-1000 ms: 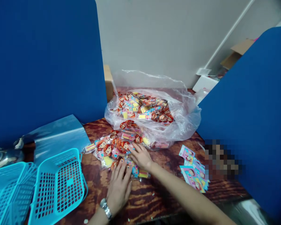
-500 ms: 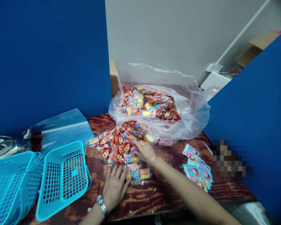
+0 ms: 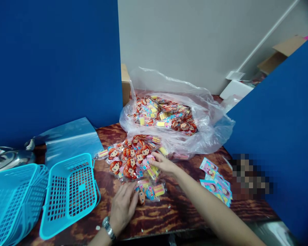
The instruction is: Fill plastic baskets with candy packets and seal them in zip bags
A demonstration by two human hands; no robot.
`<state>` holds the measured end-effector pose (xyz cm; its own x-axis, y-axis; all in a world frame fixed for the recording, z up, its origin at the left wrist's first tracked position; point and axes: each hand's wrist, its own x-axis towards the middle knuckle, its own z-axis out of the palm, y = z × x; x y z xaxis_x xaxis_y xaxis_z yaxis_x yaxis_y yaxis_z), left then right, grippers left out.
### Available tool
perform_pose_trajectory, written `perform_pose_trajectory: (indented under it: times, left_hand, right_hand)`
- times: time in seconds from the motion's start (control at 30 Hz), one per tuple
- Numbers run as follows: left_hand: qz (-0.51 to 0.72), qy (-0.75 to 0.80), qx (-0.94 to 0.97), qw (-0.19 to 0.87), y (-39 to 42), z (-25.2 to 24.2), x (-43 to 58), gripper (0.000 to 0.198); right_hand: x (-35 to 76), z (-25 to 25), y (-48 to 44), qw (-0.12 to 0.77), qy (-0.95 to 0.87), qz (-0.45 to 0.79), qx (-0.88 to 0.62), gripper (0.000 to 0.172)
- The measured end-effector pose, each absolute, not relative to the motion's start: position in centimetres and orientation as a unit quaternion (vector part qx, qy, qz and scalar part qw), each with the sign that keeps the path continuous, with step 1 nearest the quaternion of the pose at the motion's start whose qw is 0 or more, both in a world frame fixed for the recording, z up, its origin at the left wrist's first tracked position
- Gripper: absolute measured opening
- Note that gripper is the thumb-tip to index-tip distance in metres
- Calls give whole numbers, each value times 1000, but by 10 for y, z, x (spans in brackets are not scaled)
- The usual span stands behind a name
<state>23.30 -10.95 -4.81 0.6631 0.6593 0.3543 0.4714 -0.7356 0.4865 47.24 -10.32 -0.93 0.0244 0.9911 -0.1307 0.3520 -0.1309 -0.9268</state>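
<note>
Fingertips of the right hand (image 3: 165,164) are half hidden in the packet pile (image 3: 128,159), grip unclear; a single packet (image 3: 141,197) is pinched by the left hand (image 3: 123,206).

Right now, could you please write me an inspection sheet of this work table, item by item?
Surface: dark wooden table with a strong grain.
Job's things: pile of small toy packets in the middle; clear bag behind it, full of the same packets.
Clutter: turquoise baskets at left; blue plastic sheet and metal lid behind them; printed cards at right.
Grippers: left hand, wearing a watch, touches a single packet near the front; right hand rests on the pile; grasp of either unclear.
Cables: nothing seen.
Surroundings: blue panels on both sides, grey wall behind, cardboard boxes by the wall.
</note>
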Motion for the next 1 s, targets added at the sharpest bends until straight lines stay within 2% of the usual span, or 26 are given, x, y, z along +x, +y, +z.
perform_pose_trajectory:
  times: [0.1,0.23,0.3,0.43,0.57,0.67,0.73,0.9,1.0]
  left_hand:
    - [268,337,890,151,-107,-34,241,36]
    - [199,254,943,80,-110,-33,245,40]
    - [171,219,958,72,-117,-41,242,44]
    - [150,185,970,50,-128,-65,234,44]
    - [180,177,966,50,-129,-76,225,37]
    - [178,159,967,88,-126,-75,216,39]
    - [172,162,962,137,-125,-71,211,44]
    - [184,285,887,314,-123,-63,206,47]
    - [189,327,849,371,-120,-56,206,42]
  right_hand:
    - [461,-8,-101,444,-468,541,-540,50]
    - [468,13,-103,468,-459,542,-525,56]
    - [478,27,-114,407,-532,536,-515,47]
    - [482,31,-158,169,-721,445,-504,24]
    - [466,-6,-201,11,-800,251,-545,27]
    - [458,-28,-215,-54,-811,142,-564,22]
    - [455,-30,-217,-60,-823,113,-553,22]
    - [438,-24,-208,-3,-830,137,-540,40]
    - [424,-30,-203,-7,-796,141,-588,45]
